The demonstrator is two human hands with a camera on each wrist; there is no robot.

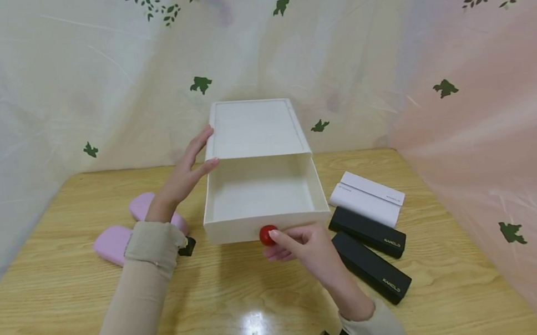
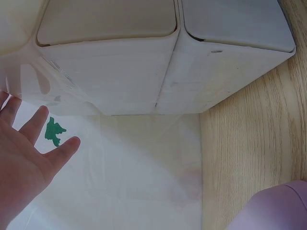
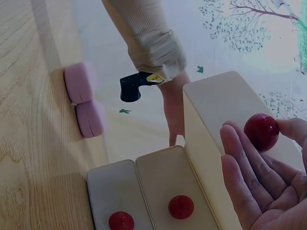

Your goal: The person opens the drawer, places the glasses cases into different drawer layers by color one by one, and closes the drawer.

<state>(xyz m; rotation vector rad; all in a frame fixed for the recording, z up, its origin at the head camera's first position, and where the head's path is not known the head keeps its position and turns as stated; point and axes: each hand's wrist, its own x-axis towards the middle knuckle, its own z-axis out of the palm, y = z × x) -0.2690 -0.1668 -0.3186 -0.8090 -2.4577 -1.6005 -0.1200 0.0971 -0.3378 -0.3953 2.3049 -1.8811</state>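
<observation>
A small white drawer cabinet (image 1: 258,127) stands on the table with its top drawer (image 1: 226,232) pulled well out. The inside of that drawer is bare white. My right hand (image 1: 309,249) pinches the round red knob (image 1: 268,235) on the drawer's front between thumb and fingers. Two lower drawers, each with a red knob (image 3: 181,207), are pushed in. At the cabinet's upper left side is my left hand (image 1: 183,179), fingers spread and fairly straight, thumb near the top front corner. In the left wrist view, its fingertips (image 2: 72,142) appear beside the white cabinet.
Two pink cases (image 1: 113,244) lie left of the cabinet, partly behind my left forearm. To the right are two long black boxes (image 1: 373,267) and a white box (image 1: 367,198). A printed curtain (image 1: 254,52) hangs behind the wooden table (image 1: 57,327).
</observation>
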